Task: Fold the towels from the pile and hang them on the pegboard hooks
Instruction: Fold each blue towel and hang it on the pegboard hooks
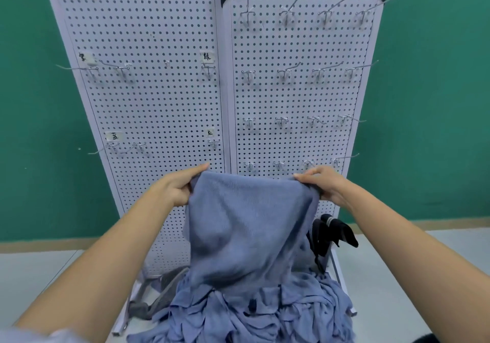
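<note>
Two panels make up the white pegboard (pixel 225 51), which stands at the far side of the surface (pixel 392 311) against a green wall (pixel 23 104). On the left panel (pixel 148 99), a few hooks (pixel 120 71) sit under small handwritten labels (pixel 114 136). A grey cloth (pixel 159 295) lies near its foot. Your left hand (pixel 177 187) pinches the top left corner of a blue-grey towel (pixel 246 226), fingers (pixel 197 170) curled over the edge. The towel hangs spread between your hands, its lower end on the pile (pixel 252 313) of similar towels. Your right hand (pixel 326 186) grips the top right corner the same way. Behind it, the right panel (pixel 299 99) carries four rows of four hooks. A black cloth (pixel 334 234) shows just right of the towel.
</note>
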`<state>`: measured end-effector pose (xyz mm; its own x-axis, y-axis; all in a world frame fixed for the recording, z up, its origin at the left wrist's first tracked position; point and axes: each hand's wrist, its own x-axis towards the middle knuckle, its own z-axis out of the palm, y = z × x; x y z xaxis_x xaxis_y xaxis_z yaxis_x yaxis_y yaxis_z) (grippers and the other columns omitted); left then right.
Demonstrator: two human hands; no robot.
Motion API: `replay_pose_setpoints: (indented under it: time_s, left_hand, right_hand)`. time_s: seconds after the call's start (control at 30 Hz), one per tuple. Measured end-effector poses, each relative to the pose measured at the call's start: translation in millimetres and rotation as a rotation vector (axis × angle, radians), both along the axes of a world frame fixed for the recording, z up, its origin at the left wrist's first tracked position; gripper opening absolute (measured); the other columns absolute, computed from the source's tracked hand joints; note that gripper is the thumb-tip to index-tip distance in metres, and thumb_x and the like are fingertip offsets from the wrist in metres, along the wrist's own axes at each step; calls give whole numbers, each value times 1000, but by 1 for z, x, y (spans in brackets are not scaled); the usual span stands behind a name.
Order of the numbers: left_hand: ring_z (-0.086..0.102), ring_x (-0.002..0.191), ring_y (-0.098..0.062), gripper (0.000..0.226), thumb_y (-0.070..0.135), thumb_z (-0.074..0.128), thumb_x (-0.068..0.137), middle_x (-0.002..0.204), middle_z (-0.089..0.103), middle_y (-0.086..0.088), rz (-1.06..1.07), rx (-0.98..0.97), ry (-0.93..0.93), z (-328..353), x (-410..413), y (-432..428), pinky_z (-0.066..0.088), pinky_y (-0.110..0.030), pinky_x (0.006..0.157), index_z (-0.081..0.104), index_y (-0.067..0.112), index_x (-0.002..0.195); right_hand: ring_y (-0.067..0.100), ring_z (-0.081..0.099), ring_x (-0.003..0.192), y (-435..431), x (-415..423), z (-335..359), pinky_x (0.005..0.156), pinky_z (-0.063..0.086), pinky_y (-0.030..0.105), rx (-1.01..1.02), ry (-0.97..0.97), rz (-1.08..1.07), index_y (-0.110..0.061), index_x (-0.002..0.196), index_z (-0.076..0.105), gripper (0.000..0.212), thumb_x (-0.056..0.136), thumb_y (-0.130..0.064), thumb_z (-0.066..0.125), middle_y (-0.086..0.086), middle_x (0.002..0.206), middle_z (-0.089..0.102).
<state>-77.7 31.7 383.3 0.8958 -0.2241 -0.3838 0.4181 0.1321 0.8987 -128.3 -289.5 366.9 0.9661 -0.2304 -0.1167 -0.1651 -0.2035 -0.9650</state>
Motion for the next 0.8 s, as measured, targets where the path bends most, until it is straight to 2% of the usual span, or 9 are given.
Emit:
replay_pose_setpoints:
  time_s: [0.07, 0.1, 0.17, 0.27, 0.33, 0.4, 0.5, 0.63, 0.8]
  left_hand:
    - [66, 64, -18, 15, 25, 67, 86, 76, 68, -5, -10, -98, -4, -2, -3, 2, 57, -29, 57, 68, 11, 81]
    - [67, 71, -19, 12, 22, 64, 88, 81, 68, -6, -29, -135, -14, -3, -6, 2, 57, -31, 60, 66, 10, 86]
    - [62, 80, -21, 5, 12, 59, 91, 89, 63, -8, -53, -177, -51, -7, -11, -2, 56, -33, 63, 60, 12, 96]
    - [59, 90, -21, 29, -9, 51, 90, 105, 61, -12, -104, -175, -158, -12, -15, -9, 52, -32, 78, 56, 15, 106]
    - [60, 99, -21, 29, -12, 50, 89, 114, 63, -14, -175, -103, -163, -12, -18, -14, 49, -29, 88, 58, 5, 111]
    - [59, 97, -18, 16, -7, 52, 90, 104, 65, -12, -204, 15, -147, -11, -20, -17, 48, -28, 89, 60, -2, 103]
    - [60, 90, -16, 10, 0, 52, 93, 98, 64, -9, -101, 56, -165, -12, -20, -21, 49, -28, 90, 61, 3, 96]
    - [58, 79, -15, 16, 8, 50, 97, 90, 62, -2, 59, 154, -192, -15, -17, -23, 49, -33, 79, 58, 15, 86]
    - [60, 72, -13, 17, 6, 49, 97, 87, 61, -6, 135, 173, -267, -11, -13, -22, 54, -21, 54, 54, 10, 82]
  right_hand:
    - [18, 61, 75, -6, -1, -2, 66, 56, 31, 166, -17, -49, -6, 80, 69, 14, 79, -17, 76, 11, 86, 68]
    - [19, 63, 81, -10, 0, -4, 71, 58, 30, 252, -28, -71, -2, 94, 69, 18, 81, -14, 74, 12, 94, 69]
    - [17, 62, 81, -13, -3, -5, 66, 57, 24, 390, -58, -90, 0, 106, 65, 20, 87, -6, 66, 11, 97, 67]
    - [16, 61, 84, -15, -7, -5, 61, 57, 19, 516, -104, -110, -4, 112, 59, 21, 91, 2, 56, 10, 96, 65]
    - [16, 61, 87, -19, -8, -4, 59, 56, 18, 556, -131, -114, -5, 114, 57, 23, 92, 3, 54, 9, 99, 64]
    - [15, 61, 87, -22, -11, -2, 60, 56, 16, 552, -155, -105, -6, 111, 60, 21, 93, 3, 52, 8, 99, 65]
    - [11, 62, 79, -28, -16, 0, 61, 55, 15, 443, -202, -145, -10, 105, 65, 18, 93, 0, 55, 4, 92, 66]
    - [2, 54, 58, -37, -18, -1, 52, 49, 11, 188, -220, -184, -12, 108, 64, 20, 91, -2, 59, 0, 83, 61]
    - [10, 51, 67, -38, -12, -2, 55, 50, 16, 55, -222, -236, -9, 108, 63, 20, 90, -2, 60, 8, 92, 60]
